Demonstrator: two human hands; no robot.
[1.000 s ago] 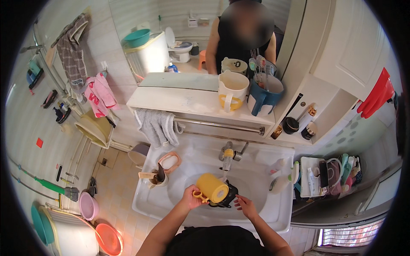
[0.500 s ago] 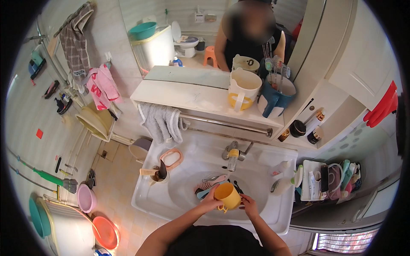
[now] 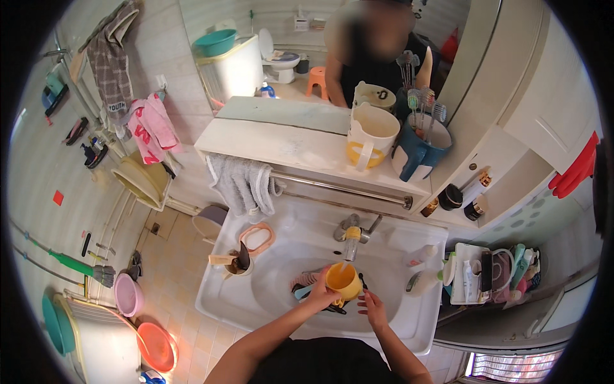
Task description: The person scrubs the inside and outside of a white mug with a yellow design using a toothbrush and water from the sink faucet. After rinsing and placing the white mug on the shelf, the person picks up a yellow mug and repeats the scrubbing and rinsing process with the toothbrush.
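Observation:
My left hand (image 3: pixel 320 296) is closed round a yellow mug (image 3: pixel 343 281), held tilted over the basin with its mouth below the tap (image 3: pixel 351 234). Water appears to run from the spout into the mug. Just right of the mug, my right hand (image 3: pixel 373 307) is apart from it, fingers spread and holding nothing that I can see. Beneath the mug in the white sink (image 3: pixel 268 288) lie a pink striped thing (image 3: pixel 305 279) and several dark items, partly hidden by my left hand and the mug.
A cup with combs (image 3: pixel 239 262) and a pink-rimmed soap dish (image 3: pixel 257 239) stand at the sink's left. Bottles (image 3: pixel 422 280) stand at the right. Above, a shelf carries a white-and-yellow mug (image 3: pixel 371 133) and a blue mug with toothbrushes (image 3: pixel 422 148). A grey towel (image 3: pixel 240 182) hangs from the rail.
The yellow mug has moved slightly up toward the tap and tipped, its mouth turning to the spout. My right hand has come off the mug, its fingers spreading.

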